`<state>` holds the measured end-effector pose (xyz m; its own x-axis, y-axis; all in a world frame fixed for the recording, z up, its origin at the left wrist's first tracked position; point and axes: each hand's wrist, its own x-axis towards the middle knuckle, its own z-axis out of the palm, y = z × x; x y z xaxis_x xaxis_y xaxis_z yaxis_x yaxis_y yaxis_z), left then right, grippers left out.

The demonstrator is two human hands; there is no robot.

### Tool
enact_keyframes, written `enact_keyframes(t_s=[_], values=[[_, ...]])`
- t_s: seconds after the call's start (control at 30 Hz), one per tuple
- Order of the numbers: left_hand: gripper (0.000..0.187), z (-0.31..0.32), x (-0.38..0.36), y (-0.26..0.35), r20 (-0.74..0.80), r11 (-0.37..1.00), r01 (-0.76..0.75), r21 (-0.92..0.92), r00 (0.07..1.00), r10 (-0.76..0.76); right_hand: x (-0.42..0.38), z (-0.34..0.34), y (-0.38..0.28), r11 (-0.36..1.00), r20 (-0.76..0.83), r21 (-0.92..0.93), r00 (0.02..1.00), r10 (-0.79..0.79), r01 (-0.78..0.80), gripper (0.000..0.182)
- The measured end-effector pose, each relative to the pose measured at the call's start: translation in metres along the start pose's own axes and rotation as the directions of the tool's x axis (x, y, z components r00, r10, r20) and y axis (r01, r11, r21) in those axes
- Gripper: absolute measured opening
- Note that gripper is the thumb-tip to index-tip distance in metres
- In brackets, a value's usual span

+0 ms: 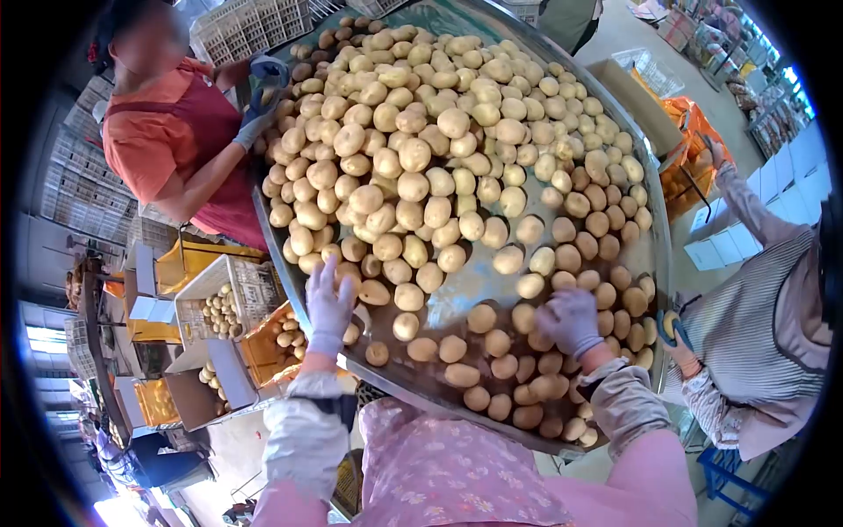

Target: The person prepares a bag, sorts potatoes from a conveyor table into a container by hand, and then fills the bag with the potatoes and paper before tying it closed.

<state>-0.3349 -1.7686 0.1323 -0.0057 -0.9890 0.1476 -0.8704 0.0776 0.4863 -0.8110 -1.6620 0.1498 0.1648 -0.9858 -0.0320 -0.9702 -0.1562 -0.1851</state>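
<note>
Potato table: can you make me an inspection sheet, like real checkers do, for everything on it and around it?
Surface: metal table with raised edges; a bare, shiny patch shows near the middle.
Things handled: many loose potatoes, heaped at the far side, spread thinner nearby.
Clutter: white plastic crate and open cardboard box left of the table, both holding potatoes.
Hands: gloved left hand open at the near-left edge; gloved right hand curled over potatoes, grip unclear.
Cables: nothing seen.
Surroundings: person in orange shirt at far left; person in striped apron at right.
</note>
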Motion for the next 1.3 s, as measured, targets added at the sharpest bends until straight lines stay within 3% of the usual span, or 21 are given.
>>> enact_keyframes(t_s=[0.07, 0.1, 0.13, 0.2, 0.27, 0.3, 0.33, 0.37, 0.4, 0.43, 0.47, 0.53, 0.6, 0.63, 0.7, 0.77, 0.87, 0.93, 1.1, 1.27, 1.3], values=[[0.064, 0.010, 0.023, 0.067, 0.049, 0.945, 0.232, 0.231, 0.967, -0.249, 0.052, -0.045, -0.018, 0.994, -0.390, 0.105, 0.920, 0.040, 0.001, 0.025], [0.066, 0.020, 0.029, 0.080, 0.072, 0.936, 0.137, 0.324, 0.983, -0.168, 0.097, -0.049, -0.016, 0.964, -0.516, 0.196, 0.855, -0.055, 0.181, 0.026], [0.070, 0.006, 0.035, 0.117, 0.269, 0.957, 0.262, 0.121, 0.920, -0.286, 0.139, -0.065, -0.034, 0.944, -0.583, 0.210, 0.808, -0.087, 0.254, 0.038], [0.076, 0.047, 0.015, 0.119, 0.100, 0.990, -0.104, 0.097, 0.990, 0.095, 0.236, -0.098, -0.068, 0.906, -0.651, 0.198, 0.742, -0.163, 0.373, 0.052], [0.068, 0.059, 0.002, 0.145, 0.319, 0.975, -0.163, -0.150, 0.926, 0.204, 0.330, -0.107, -0.103, 0.905, -0.562, 0.260, 0.815, -0.142, 0.337, 0.054], [0.064, 0.057, -0.009, 0.164, 0.451, 0.961, -0.275, -0.043, 0.853, 0.264, 0.366, -0.112, -0.121, 0.902, -0.462, 0.339, 0.883, -0.087, 0.266, 0.056], [0.058, 0.074, -0.019, 0.177, 0.623, 0.977, -0.207, -0.053, 0.758, 0.194, 0.398, -0.107, -0.136, 0.866, -0.324, 0.470, 0.946, -0.013, 0.173, 0.058], [0.052, 0.037, -0.003, 0.231, 0.843, 0.953, -0.277, 0.121, 0.536, 0.049, 0.419, -0.075, -0.146, 0.905, -0.205, 0.415, 0.979, -0.013, 0.099, 0.059], [0.050, 0.079, -0.038, 0.205, 0.645, 0.920, -0.375, -0.115, 0.676, 0.357, 0.433, -0.052, -0.151, 0.940, -0.082, 0.341, 0.997, -0.002, 0.030, 0.061], [0.047, 0.120, -0.072, 0.179, 0.348, 0.792, -0.560, -0.243, 0.712, 0.610, 0.422, -0.044, -0.149, 0.952, -0.227, 0.287, 0.973, -0.042, 0.107, 0.059], [0.037, 0.049, -0.037, 0.212, 0.533, 0.865, -0.148, -0.480, 0.734, 0.422, 0.395, -0.031, -0.142, 0.960, -0.358, 0.224, 0.930, -0.080, 0.169, 0.058], [0.024, 0.051, -0.022, 0.170, 0.477, 0.884, -0.433, -0.174, 0.749, 0.460, 0.352, -0.054, -0.114, 0.883, 0.030, 0.466, 0.996, -0.089, 0.065, 0.052], [0.011, -0.004, 0.046, 0.189, 0.060, 0.921, -0.205, -0.331, 0.969, 0.238, 0.315, -0.050, -0.086, 0.907, 0.038, 0.416, 0.995, -0.094, 0.070, 0.054], [0.020, -0.003, 0.075, 0.164, -0.088, 0.954, -0.256, -0.158, 0.966, 0.245, 0.289, -0.029, -0.073, 0.970, -0.165, 0.131, 0.970, -0.181, 0.203, 0.048], [0.043, -0.005, 0.145, 0.124, -0.243, 0.947, -0.315, 0.057, 0.916, 0.319, 0.231, -0.016, -0.065, 0.962, -0.133, 0.250, 0.988, -0.080, 0.111, 0.043], [0.048, 0.016, 0.201, 0.078, -0.092, 0.972, -0.166, 0.164, 0.979, 0.183, 0.173, -0.009, -0.063, 0.824, -0.132, 0.566, 0.987, 0.091, 0.000, 0.044], [0.056, -0.011, 0.224, 0.120, 0.251, 0.863, -0.047, 0.503, 0.963, -0.094, 0.087, -0.023, -0.072, 0.954, -0.217, 0.292, 0.976, -0.002, 0.066, 0.049], [0.057, -0.009, 0.231, 0.124, 0.306, 0.911, 0.131, 0.391, 0.915, -0.262, 0.032, -0.010, -0.069, 0.908, -0.146, 0.419, 0.984, 0.098, -0.029, 0.056], [0.061, -0.001, 0.215, 0.087, 0.458, 0.955, 0.180, 0.236, 0.846, -0.273, -0.039, -0.012, -0.090, 0.981, -0.180, 0.194, 0.983, 0.023, 0.013, 0.061], [0.071, -0.004, 0.140, 0.092, 0.632, 0.983, 0.015, 0.183, 0.764, -0.129, -0.046, 0.001, -0.087, 0.850, -0.173, 0.502, 0.946, 0.275, -0.156, 0.055], [0.070, 0.001, 0.115, 0.087, 0.552, 0.997, 0.062, -0.034, 0.833, -0.033, -0.045, 0.010, -0.083, 0.773, -0.192, 0.603, 0.906, 0.378, -0.195, 0.054]])
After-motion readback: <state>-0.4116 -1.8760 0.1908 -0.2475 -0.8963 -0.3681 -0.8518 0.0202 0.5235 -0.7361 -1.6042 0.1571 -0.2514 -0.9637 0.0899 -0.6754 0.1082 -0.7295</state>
